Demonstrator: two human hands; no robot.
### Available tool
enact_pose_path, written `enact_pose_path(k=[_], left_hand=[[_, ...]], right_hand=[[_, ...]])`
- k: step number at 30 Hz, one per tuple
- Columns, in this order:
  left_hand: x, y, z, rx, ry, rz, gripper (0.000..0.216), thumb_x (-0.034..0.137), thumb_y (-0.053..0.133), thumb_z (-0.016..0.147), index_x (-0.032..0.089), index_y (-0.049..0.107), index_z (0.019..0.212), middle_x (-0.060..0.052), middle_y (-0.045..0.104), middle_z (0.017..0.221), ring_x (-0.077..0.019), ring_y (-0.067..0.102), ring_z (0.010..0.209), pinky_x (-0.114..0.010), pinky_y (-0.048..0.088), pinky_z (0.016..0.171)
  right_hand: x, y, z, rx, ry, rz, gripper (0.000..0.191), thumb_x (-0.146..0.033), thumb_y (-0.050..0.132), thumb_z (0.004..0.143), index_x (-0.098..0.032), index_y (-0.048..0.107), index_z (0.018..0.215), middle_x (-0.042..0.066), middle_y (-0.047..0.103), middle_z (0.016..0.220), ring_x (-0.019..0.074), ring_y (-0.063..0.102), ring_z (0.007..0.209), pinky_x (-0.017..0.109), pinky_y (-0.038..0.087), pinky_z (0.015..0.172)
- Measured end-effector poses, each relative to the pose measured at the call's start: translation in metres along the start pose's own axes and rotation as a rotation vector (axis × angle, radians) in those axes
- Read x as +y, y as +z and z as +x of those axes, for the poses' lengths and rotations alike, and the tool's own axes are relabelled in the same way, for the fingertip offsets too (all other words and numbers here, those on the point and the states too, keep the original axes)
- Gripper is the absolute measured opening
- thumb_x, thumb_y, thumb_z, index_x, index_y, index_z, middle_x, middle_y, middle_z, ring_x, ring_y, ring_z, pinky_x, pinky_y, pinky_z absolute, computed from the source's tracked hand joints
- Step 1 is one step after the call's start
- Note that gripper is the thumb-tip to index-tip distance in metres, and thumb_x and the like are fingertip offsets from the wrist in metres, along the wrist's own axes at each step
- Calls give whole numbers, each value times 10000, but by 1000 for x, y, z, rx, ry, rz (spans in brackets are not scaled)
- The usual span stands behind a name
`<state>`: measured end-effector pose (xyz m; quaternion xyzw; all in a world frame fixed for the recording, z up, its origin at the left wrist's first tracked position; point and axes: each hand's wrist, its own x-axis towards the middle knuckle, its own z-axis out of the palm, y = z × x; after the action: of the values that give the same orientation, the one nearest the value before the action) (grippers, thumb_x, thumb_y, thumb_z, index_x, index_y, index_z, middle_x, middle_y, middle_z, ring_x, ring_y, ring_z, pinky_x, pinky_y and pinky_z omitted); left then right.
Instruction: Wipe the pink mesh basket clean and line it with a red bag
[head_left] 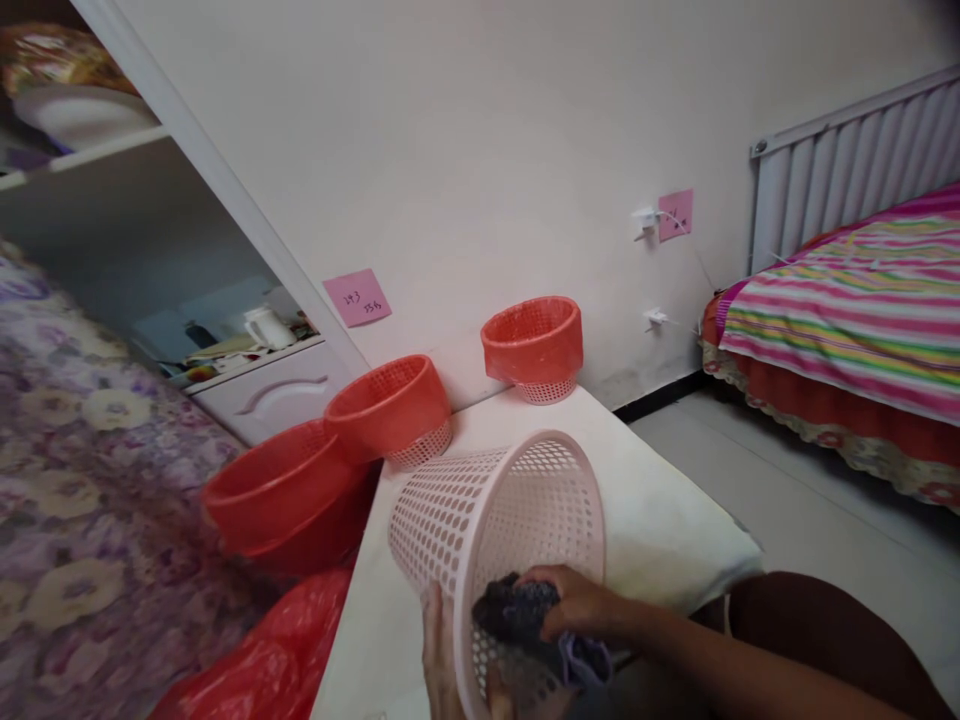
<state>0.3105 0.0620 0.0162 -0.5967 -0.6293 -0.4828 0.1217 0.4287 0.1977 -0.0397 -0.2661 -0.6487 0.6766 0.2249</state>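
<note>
A pink perforated plastic wastebasket (pixel 435 515) lies tilted on its side, its round mouth facing me. My left hand (pixel 441 650) is closed on the lower left of its rim, fingers outside and thumb inside. Inside the mouth, my right hand (pixel 576 602) grips a bunched dark grey cloth (pixel 514 612). A purplish edge of fabric (pixel 586 660) hangs below that hand; whether it belongs to the same cloth I cannot tell. Beneath the basket is a white tabletop (pixel 652 470).
Two small pink baskets lined with red plastic, a right one (pixel 536 340) and a left one (pixel 394 405), stand at the table's back. Left of the table are a red-lined container (pixel 274 490) and a red plastic bag (pixel 277 650). A bed (pixel 847 310) stands right.
</note>
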Motion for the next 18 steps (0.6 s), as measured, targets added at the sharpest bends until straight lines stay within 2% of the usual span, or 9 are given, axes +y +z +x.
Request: enact_pose_path(k=[2,5,7,8,10,12,13,15,18], left_hand=[[11,-7,16,-19,56,-48,704,108,460,883,325,231,1512,-7,254,1613,-258,187,1487,-519,158,1227],[22,-15,34,-67,56,-93,614,113,427,903,358,357,1461,19,388,1555,-241,267,1464,-493,205,1222],[25,-18,40,-97,36,-121,570,131,407,910,366,414,1429,27,422,1534,-238,320,1444,-495,215,1218],[26,-19,41,-108,29,-127,561,135,407,908,362,428,1421,25,426,1531,-239,338,1435,-494,222,1216],[26,-19,42,-119,23,-113,572,123,413,895,347,432,1421,11,430,1528,-243,349,1430,-497,222,1216],[26,-17,42,-132,13,-82,608,101,410,882,330,400,1445,-9,436,1523,-248,312,1447,-509,207,1218],[26,-16,42,-141,8,-70,625,91,401,877,325,380,1457,-17,440,1519,-249,288,1457,-519,196,1220],[26,-15,43,-149,9,-58,655,72,379,868,320,347,1474,-33,463,1502,-251,261,1467,-538,181,1220],[27,-12,45,-145,21,-47,693,49,367,845,307,323,1487,-57,493,1474,-254,264,1465,-554,191,1215]], right_hand=[[-7,14,-6,-105,48,148,624,-246,651,487,-205,684,1108,24,721,851,252,655,826,354,528,739],[-11,29,-13,-211,68,391,654,-255,659,532,-229,640,1186,18,729,896,231,658,841,337,525,752],[-9,31,-14,-244,7,404,690,-217,719,505,-239,635,1189,9,731,942,219,646,854,324,509,775],[-7,28,-13,-241,-59,296,697,-198,739,497,-245,637,1185,8,732,973,218,641,866,325,504,790],[-2,17,-11,-134,-237,-150,642,-168,719,541,-259,648,1173,26,724,1042,238,634,907,363,502,830],[-2,0,-6,70,-364,-588,569,-108,616,630,-241,649,1182,89,695,1106,294,609,970,459,496,859],[-4,-8,-4,181,-392,-718,582,-70,562,649,-217,636,1207,124,672,1138,320,586,1004,505,487,870],[-13,-22,4,328,-419,-784,658,-15,487,664,-166,561,1300,171,602,1239,349,511,1108,552,459,917],[-37,-27,27,408,-498,-754,701,-15,471,721,-187,454,1400,139,490,1398,319,401,1241,526,384,1046]])
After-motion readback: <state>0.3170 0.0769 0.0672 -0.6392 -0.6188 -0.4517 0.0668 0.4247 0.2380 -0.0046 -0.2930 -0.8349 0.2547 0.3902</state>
